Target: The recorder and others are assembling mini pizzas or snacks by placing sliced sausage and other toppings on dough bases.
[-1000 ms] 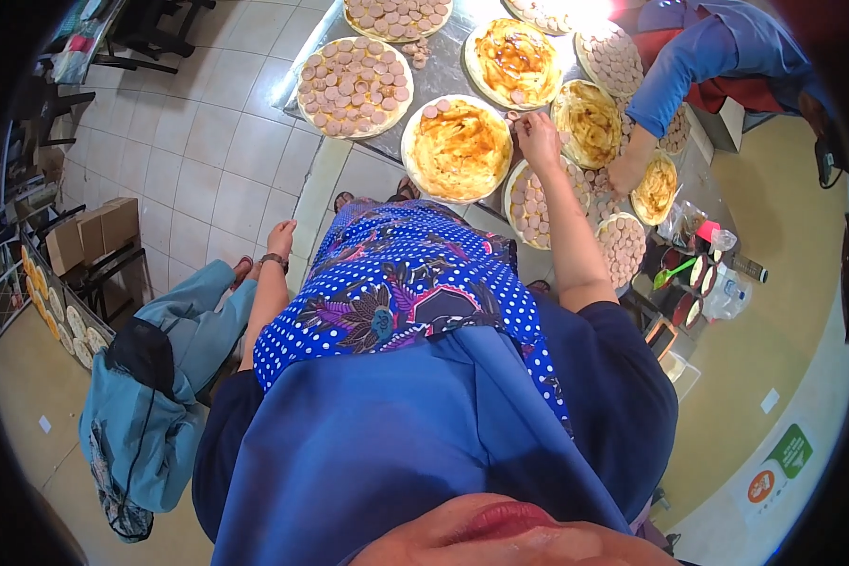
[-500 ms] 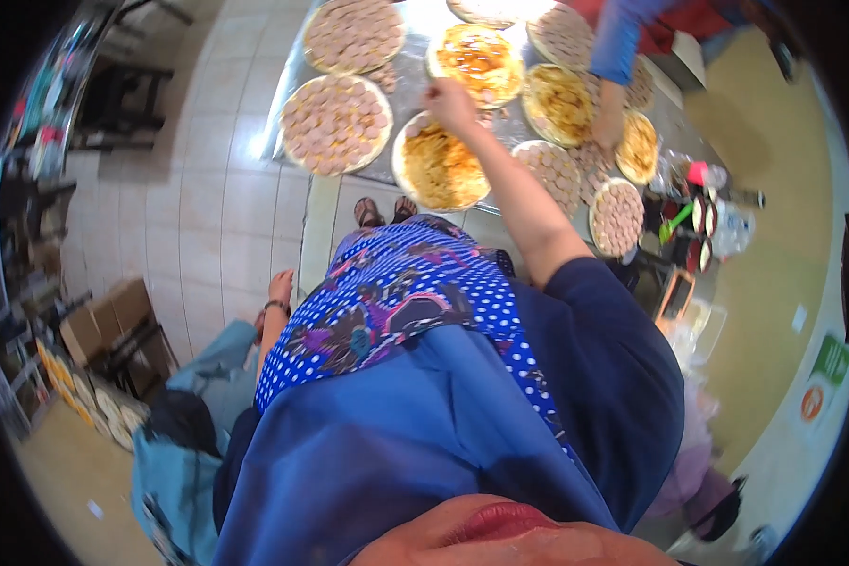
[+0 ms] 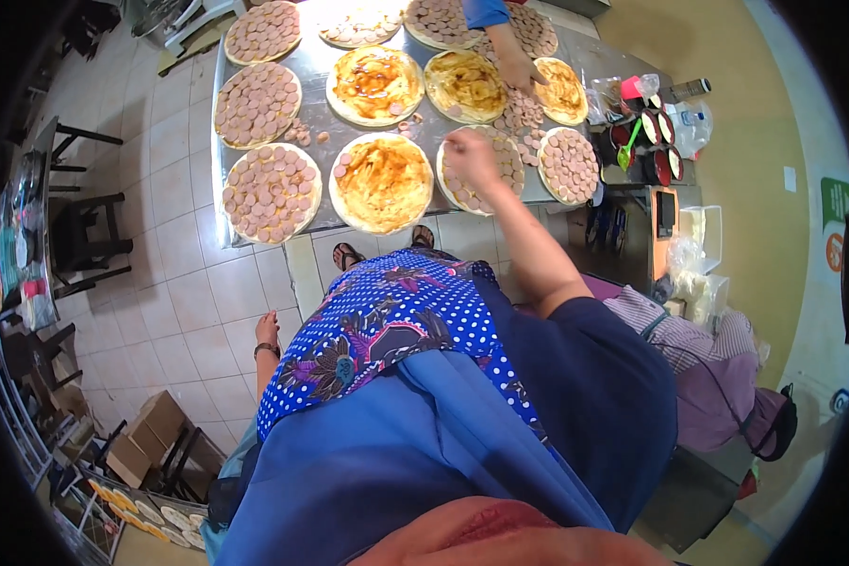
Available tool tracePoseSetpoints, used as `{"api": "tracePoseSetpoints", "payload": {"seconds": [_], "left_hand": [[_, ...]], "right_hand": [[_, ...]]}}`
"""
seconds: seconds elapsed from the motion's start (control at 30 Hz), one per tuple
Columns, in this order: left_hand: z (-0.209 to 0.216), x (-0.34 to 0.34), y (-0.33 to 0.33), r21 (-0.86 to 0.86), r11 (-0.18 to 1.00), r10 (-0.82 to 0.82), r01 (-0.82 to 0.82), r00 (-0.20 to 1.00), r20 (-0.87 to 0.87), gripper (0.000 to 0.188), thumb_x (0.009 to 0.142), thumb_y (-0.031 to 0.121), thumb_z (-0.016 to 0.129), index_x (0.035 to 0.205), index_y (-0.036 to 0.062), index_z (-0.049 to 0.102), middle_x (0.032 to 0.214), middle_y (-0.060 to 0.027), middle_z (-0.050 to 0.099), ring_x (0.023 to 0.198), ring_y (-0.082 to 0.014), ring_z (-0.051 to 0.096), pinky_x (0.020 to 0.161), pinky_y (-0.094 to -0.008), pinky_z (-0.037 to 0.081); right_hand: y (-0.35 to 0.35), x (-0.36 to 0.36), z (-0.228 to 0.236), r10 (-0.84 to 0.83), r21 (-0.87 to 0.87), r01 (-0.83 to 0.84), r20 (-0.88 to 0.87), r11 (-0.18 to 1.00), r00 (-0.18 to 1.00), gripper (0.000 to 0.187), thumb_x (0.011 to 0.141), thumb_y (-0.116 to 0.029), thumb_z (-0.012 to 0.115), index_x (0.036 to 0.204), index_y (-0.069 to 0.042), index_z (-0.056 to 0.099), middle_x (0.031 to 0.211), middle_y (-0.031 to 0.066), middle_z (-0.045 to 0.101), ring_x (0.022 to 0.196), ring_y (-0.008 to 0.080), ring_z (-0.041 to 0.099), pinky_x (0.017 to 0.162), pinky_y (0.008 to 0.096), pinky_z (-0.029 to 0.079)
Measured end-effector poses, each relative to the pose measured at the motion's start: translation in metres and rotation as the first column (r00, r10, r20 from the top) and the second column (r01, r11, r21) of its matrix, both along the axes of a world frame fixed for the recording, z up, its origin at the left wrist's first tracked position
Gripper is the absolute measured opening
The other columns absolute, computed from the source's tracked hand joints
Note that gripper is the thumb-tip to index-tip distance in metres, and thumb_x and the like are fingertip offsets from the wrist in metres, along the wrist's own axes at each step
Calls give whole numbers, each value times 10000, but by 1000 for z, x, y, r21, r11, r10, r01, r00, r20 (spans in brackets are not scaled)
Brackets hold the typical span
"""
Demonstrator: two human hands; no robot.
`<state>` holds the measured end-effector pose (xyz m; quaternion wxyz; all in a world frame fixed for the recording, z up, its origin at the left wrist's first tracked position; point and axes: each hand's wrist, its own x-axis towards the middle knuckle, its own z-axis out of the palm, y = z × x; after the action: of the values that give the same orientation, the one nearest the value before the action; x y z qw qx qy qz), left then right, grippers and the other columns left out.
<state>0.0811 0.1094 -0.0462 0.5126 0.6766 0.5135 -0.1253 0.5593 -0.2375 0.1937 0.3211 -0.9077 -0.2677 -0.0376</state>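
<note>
My right hand [image 3: 474, 158] is over a round pizza base covered with sausage slices [image 3: 502, 172], its fingers curled together; whatever they hold is too small to make out. Just left of it lies a sauced pizza base [image 3: 384, 189], orange-red, with a few sausage slices at its upper left edge. Loose sausage slices [image 3: 522, 111] are heaped beyond my right hand. Low at my left side hangs my left hand [image 3: 267, 328], away from the table, fingers loosely extended and holding nothing visible.
A co-worker's hand [image 3: 519, 71] reaches to the heaped slices from the far side. More topped bases [image 3: 272, 193] and sauced bases [image 3: 375, 85] cover the metal table [image 3: 325, 141]. A green spoon [image 3: 629, 146] and dark containers stand at right. A stool [image 3: 94, 231] is at left.
My right hand has moved from above the sauced base to the sliced-sausage base on its right. The view has shifted, showing more of the table. My left hand still hangs at my side.
</note>
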Motion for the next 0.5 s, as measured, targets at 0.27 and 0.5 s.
{"api": "tracePoseSetpoints", "payload": {"seconds": [0.27, 0.5], "left_hand": [[-6, 53, -36, -20, 999, -40, 39, 998, -48, 368, 819, 329, 571, 1031, 29, 601, 877, -66, 599, 722, -152, 543, 621, -269, 454], [0, 119, -135, -113, 983, 151, -148, 988, 16, 407, 816, 323, 601, 1080, 13, 584, 999, -87, 608, 883, -163, 564, 720, -286, 464]], "right_hand": [[-192, 53, -20, -3, -425, 77, 172, 902, 985, 153, 714, -104, 638, 867, -111, 655, 819, 51, 615, 847, 238, 561, 693, 344, 472], [-191, 86, -46, 248, -544, -116, 175, 831, 953, 200, 681, -49, 594, 876, -80, 562, 839, 71, 604, 859, 260, 533, 728, 376, 424]]}}
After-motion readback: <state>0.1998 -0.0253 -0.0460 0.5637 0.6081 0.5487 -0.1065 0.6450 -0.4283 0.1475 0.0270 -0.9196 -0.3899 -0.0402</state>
